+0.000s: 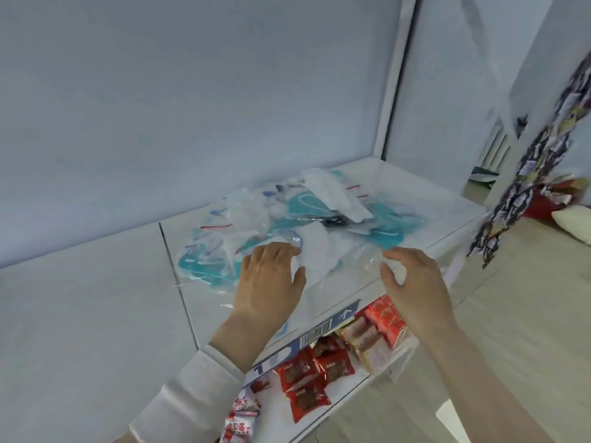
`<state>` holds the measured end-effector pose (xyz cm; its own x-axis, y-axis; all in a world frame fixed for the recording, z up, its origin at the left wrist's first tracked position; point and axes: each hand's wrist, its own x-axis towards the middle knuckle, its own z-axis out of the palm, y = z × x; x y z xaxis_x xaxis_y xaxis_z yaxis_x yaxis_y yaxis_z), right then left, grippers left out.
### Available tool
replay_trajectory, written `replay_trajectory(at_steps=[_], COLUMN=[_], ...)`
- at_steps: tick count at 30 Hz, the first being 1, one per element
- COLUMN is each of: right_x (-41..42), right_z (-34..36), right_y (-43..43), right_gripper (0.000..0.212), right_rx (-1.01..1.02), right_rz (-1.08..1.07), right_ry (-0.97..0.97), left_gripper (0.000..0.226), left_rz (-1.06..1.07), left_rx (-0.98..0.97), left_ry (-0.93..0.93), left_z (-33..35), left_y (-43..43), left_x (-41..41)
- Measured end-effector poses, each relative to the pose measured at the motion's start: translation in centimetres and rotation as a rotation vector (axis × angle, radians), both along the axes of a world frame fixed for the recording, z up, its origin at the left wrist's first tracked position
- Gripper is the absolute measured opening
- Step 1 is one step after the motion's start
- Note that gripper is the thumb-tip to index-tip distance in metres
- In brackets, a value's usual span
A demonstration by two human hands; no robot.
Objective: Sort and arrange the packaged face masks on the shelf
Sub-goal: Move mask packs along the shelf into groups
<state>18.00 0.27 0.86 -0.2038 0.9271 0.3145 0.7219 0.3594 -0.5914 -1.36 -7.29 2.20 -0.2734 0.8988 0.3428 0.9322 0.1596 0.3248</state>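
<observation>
Task was barely started. The packaged face masks (pixel 307 219) still lay in one loose, overlapping heap toward the right end of the top shelf (pixel 204 311). Teal ones (pixel 377 231) and white ones (pixel 332 193) were mixed and crossed at odd angles, with no stacks, rows or colour groups visible. Both hands were at the front of the heap on one clear bag with a white mask (pixel 326 257), which sat near the shelf's front edge. The left hand (pixel 271 279) lay on top of that bag's left side with fingers spread and only lightly bent, thumb out, pressing rather than gripping. The right hand (pixel 412 282) was at the bag's right corner with fingers curled toward the thumb and the plastic edge at the fingertips; I could not tell whether it actually pinched the plastic. My judgement: the first packet was being pulled out or flattened, and all the sorting and lining up was left. Red snack packets (pixel 319 369) sat on the shelf below, under a barcode label strip (pixel 319 330).
</observation>
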Motion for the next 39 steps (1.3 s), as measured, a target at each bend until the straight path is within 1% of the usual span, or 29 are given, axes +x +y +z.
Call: replay_trajectory(at_steps=[3, 7, 10, 12, 15, 17, 21, 24, 26, 27, 29, 32, 34, 37, 39], right_x=[3.2, 4.4, 3.3, 2.0, -0.3, -1.8, -4.0, -4.6, -4.6, -4.6, -4.6, -4.7, -4.9, -5.2, -5.5], right_z=[-0.5, -0.7, 0.2, 1.0, 1.8, 2.3, 2.5, 2.2, 2.2, 2.3, 2.3, 1.9, 1.7, 1.3, 0.9], right_y=[2.9, 7.2, 11.8, 14.8, 18.7, 20.6, 23.8, 26.0, 27.4, 28.1, 29.4, 30.6, 31.0, 31.2, 30.8], right_gripper=[0.030, 0.036, 0.039, 0.040, 0.039, 0.039, 0.034, 0.033, 0.032, 0.032, 0.032, 0.031, 0.031, 0.034, 0.046], right_rx=[-0.062, -0.138, -0.186, -0.250, -0.295, -0.297, -0.315, -0.316, -0.311, -0.311, -0.316, -0.339, -0.350, -0.350, -0.321], right_rz=[-0.021, 0.003, 0.055, 0.091, 0.113, 0.151, 0.234, 0.259, 0.273, 0.285, 0.315, 0.392, 0.459, 0.563, 0.619], right_ry=[0.027, 0.045, 0.075, 0.117, 0.096, 0.056, 0.020, 0.070, 0.128, 0.146, 0.163, 0.138, 0.090, 0.014, -0.073], left_gripper=[0.039, 0.040, 0.041, 0.044, 0.050, 0.055, 0.071, 0.097, 0.106, 0.105, 0.094, 0.059, 0.040, 0.035, 0.034], left_rz=[-0.016, 0.000, 0.069, 0.125, 0.211, 0.258, 0.285, 0.299, 0.322, 0.336, 0.352, 0.371, 0.425, 0.553, 0.649], left_rx=[-0.083, -0.145, -0.126, -0.122, -0.192, -0.244, -0.250, -0.326, -0.386, -0.399, -0.386, -0.287, -0.172, 0.058, 0.227], left_ry=[0.001, -0.059, -0.114, -0.183, -0.271, -0.254, -0.176, -0.176, -0.162, -0.160, -0.192, -0.288, -0.328, -0.383, -0.461], left_z=[0.1, 0.3, 0.8, 1.0, 0.8, 0.4, -0.3, -0.6, -0.9, -1.2, -1.2, -0.2, 1.0, 3.1, 3.9], left_y=[3.9, 9.4, 13.9, 17.0, 20.9, 22.7, 26.0, 28.2, 29.1, 29.3, 29.4, 28.9, 28.2, 26.4, 24.6], left_x=[2.8, 4.7, 4.0, 2.9, 1.4, 0.9, 0.7, 1.4, 1.9, 1.9, 1.9, 2.0, 2.2, 2.1, 1.9])
